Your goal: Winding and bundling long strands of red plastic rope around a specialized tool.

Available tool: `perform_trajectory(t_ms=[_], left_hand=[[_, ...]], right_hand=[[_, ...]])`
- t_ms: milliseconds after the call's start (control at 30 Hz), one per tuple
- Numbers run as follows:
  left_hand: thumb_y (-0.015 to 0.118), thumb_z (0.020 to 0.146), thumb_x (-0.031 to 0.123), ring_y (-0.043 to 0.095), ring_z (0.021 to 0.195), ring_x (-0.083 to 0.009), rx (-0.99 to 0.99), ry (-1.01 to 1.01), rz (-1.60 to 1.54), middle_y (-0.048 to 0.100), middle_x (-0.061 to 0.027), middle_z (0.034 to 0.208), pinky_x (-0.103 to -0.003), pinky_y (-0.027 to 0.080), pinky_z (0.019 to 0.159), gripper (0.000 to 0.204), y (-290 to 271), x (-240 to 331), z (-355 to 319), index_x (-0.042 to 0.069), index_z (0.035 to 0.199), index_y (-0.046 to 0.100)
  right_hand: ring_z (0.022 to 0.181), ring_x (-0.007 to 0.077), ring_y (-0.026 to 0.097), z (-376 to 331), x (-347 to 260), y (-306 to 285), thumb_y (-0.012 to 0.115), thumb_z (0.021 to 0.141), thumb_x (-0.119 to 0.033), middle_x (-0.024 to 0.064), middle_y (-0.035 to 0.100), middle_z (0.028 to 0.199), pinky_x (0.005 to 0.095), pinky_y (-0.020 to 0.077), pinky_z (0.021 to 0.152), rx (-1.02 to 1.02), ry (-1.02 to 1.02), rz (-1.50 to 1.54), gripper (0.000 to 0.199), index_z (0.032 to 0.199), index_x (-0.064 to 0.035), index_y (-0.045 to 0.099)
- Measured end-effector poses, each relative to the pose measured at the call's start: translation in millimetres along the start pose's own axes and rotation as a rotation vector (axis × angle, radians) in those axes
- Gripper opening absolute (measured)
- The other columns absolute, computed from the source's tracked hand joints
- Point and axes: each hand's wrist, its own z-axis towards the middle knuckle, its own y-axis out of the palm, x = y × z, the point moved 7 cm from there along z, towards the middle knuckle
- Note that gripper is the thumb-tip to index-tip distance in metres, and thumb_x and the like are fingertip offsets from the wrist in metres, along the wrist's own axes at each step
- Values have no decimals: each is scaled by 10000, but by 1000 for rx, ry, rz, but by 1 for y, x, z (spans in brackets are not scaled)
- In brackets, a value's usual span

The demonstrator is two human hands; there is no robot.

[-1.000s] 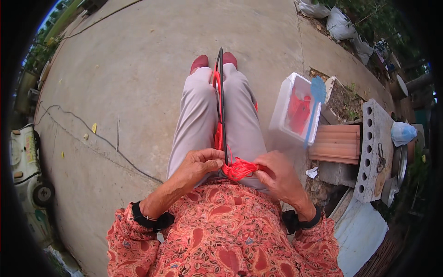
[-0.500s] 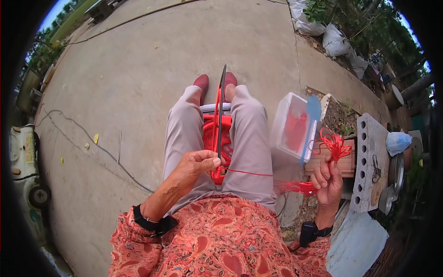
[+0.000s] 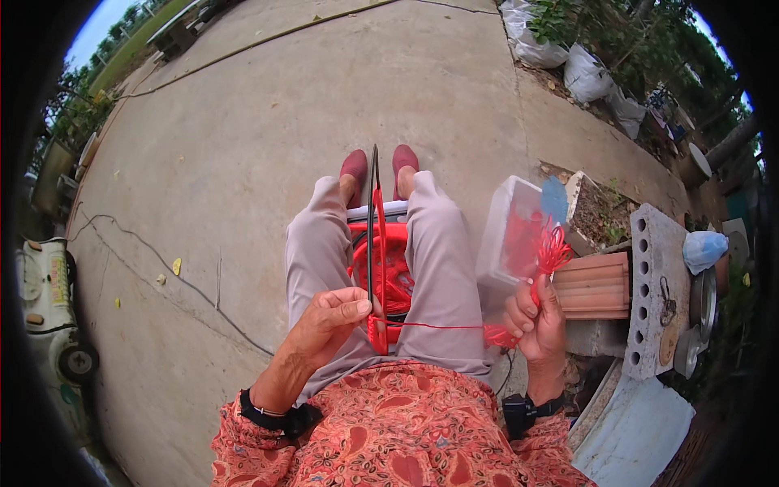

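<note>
My left hand (image 3: pixel 331 323) pinches the near end of a narrow black hoop (image 3: pixel 371 243), seen nearly edge-on between my knees. Red cord (image 3: pixel 377 334) is wound round the hoop just below my fingers. A taut red strand (image 3: pixel 442 327) runs from there toward my right hand (image 3: pixel 535 326). That hand is closed round a looped bundle of red cord (image 3: pixel 553 250), whose loops stick out above the fist. More red cord shows beside the fist, blurred. Below the hoop, between my legs, lies a red mesh-like thing (image 3: pixel 395 268); its exact kind is unclear.
To the right stand a translucent plastic box (image 3: pixel 501 235) with red material inside, stacked terracotta tiles (image 3: pixel 596 286) and a concrete block with holes (image 3: pixel 649 296). White sacks (image 3: pixel 586 75) line the far right. A dark cable (image 3: pixel 182 280) crosses the concrete floor; a toy car (image 3: pixel 61 308) is at left.
My right hand has moved left and slightly down with the cord bundle, closer to my left hand. The hoop has shifted a little left and nearer to me, still held by my left hand.
</note>
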Motion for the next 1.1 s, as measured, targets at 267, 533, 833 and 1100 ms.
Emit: perform_trajectory(t_ms=[267,533,833,1100], left_hand=[[654,873,211,632,818,-226,-125,-111,-104,650,-131,885,-340,472,810,259,24,-23,2,-3,1003,585],[663,865,178,618,876,-216,-197,-119,-173,645,-127,898,-330,462,820,269,29,-40,6,-7,1037,568],[677,850,158,606,828,-174,-153,-110,-168,628,-79,864,-305,464,785,247,30,-48,13,10,1017,571],[655,876,124,591,805,-84,-276,-107,-345,624,-16,869,-222,471,737,169,38,-57,7,44,964,536]], right_hand=[[432,61,319,18,25,29,460,979,-368,-25,343,581,231,294,398,-3,163,-312,338,1099,-53,483],[422,68,324,9,45,37,587,919,-213,-24,351,576,233,305,399,1,172,-155,210,1020,-69,471],[416,67,338,-29,80,35,593,928,-231,-44,323,528,235,302,417,-50,483,-483,227,970,-11,553],[414,91,338,-40,71,40,587,922,-232,-35,319,516,249,285,407,-195,441,-538,200,896,-47,517]])
